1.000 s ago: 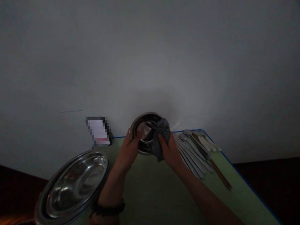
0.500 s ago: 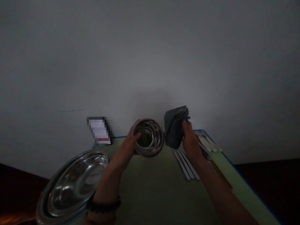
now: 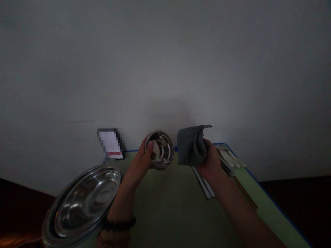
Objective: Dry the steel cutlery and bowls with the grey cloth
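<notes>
Cloth (image 3: 189,146) — now apart from bowl (image 3: 168,150).

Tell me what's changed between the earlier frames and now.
The right hand has drawn the grey cloth off the metal bowl and away to the right, leaving a gap between them. The bowl has shifted slightly left. Neither hand has let go: the left hand still holds the bowl, the right the cloth. The large metal basins and the phone stayed put.
</notes>
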Available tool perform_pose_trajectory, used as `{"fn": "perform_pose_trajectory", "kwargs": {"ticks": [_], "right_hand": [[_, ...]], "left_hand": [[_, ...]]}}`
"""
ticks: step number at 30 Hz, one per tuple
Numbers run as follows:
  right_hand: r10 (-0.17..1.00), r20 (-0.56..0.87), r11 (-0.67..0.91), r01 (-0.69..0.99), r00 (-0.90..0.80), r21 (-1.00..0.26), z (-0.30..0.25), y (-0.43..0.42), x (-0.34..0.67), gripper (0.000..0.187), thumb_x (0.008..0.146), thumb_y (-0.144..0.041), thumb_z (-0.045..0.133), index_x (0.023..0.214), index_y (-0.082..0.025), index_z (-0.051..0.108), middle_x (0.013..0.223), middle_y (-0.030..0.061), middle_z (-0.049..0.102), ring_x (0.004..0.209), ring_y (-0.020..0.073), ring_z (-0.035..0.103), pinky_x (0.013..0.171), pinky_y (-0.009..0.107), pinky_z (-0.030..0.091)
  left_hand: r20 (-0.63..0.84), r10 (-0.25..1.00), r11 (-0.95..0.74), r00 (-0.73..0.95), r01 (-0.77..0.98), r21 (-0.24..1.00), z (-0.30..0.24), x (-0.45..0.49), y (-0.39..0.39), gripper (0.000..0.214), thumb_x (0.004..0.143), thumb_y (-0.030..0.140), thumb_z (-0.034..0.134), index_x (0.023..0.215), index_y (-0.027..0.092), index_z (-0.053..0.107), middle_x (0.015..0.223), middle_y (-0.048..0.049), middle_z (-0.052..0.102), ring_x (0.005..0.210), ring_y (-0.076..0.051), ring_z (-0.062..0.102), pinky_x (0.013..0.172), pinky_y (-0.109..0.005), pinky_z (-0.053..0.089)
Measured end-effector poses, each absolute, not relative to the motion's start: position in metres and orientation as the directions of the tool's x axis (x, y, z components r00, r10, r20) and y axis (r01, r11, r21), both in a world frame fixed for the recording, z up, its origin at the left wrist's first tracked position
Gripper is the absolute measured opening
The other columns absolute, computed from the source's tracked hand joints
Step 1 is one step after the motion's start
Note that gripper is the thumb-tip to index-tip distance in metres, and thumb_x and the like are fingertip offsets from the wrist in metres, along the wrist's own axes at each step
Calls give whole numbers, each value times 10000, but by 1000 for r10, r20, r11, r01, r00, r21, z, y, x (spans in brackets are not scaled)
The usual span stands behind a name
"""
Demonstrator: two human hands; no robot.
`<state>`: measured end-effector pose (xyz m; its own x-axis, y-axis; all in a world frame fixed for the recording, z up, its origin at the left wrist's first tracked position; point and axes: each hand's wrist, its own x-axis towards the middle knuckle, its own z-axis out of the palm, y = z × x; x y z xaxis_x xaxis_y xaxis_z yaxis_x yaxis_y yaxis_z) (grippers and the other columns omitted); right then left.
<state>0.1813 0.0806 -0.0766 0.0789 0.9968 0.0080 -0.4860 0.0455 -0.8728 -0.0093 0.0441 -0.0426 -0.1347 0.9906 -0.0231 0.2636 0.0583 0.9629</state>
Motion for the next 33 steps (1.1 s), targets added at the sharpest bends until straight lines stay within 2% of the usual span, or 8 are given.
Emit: {"fn": "perform_pose_trajectory", "kwargs": {"ticks": [5, 9, 12, 15, 18, 24, 29, 33], "right_hand": [[877, 334, 353, 8, 345, -936, -74, 69, 175, 390, 861, -437, 372, 1032, -185, 616, 1059, 75, 660, 1006, 224, 586, 883, 397, 451], [795, 602, 567, 268, 69, -779, -74, 51, 158, 367, 900, -344, 384, 1188, -197, 557, 1216, 93, 585, 1149, 199, 515, 1008, 381, 364], [812, 544, 583, 337, -212, -740, -79, 44, 144, 418, 929, -316, 316, 1283, -171, 483, 1311, 113, 519, 1239, 192, 450, 1064, 394, 315], [803, 454, 584, 354, -387, -731, -80, 41, 138, 452, 933, -291, 288, 1328, -114, 420, 1370, 139, 454, 1304, 194, 369, 1103, 403, 257], [816, 412, 555, 352, -405, -754, -73, 39, 141, 446, 928, -255, 293, 1326, -88, 409, 1392, 154, 419, 1326, 207, 331, 1106, 419, 244], [842, 358, 473, 231, -405, -850, -62, 37, 151, 359, 936, -241, 308, 1235, -202, 502, 1272, 78, 560, 1214, 197, 481, 1013, 397, 376], [734, 418, 635, 321, -536, -703, -65, 31, 148, 327, 936, -250, 326, 1169, -174, 542, 1129, 85, 641, 1056, 185, 592, 929, 334, 443], [687, 408, 716, 467, -601, -519, -70, 36, 150, 339, 917, -206, 360, 1186, -127, 551, 1223, 111, 597, 1146, 192, 543, 998, 339, 405]], "left_hand": [[-44, 994, 59, -96, 166, 984, -44, -6, 42, 608, 814, 591, 427, 1346, 299, 392, 1325, -96, 508, 1020, -269, 587, 618, -317, 543], [-49, 995, 45, 92, 44, 998, -49, 2, 39, 602, 827, 600, 392, 1319, 258, 441, 1256, -116, 572, 1061, -286, 575, 646, -347, 545], [-10, 995, 6, 100, 43, 999, -50, 6, 38, 568, 832, 580, 408, 1314, 282, 454, 1235, -87, 597, 1114, -266, 548, 724, -336, 531], [-57, 993, 56, 103, 11, 998, -51, 8, 39, 580, 829, 591, 401, 1329, 297, 435, 1221, -69, 610, 1131, -265, 539, 724, -335, 527], [-108, 985, 118, 133, -70, 991, -56, 12, 41, 622, 815, 605, 418, 1335, 265, 424, 1260, -98, 577, 1160, -293, 510, 717, -360, 527], [-81, 978, 128, 192, -249, 960, -68, 27, 45, 584, 806, 580, 474, 1283, 243, 478, 1246, -99, 587, 1157, -273, 519, 865, -402, 479], [-151, 988, 142, 10, -398, 906, -66, 22, 52, 540, 790, 555, 520, 1167, 174, 583, 1088, -78, 671, 1095, -232, 570, 924, -327, 450], [-152, 988, 137, -1, -430, 892, -62, 14, 56, 518, 789, 549, 524, 1103, 148, 617, 1034, -92, 688, 1042, -240, 600, 884, -326, 473]]}}
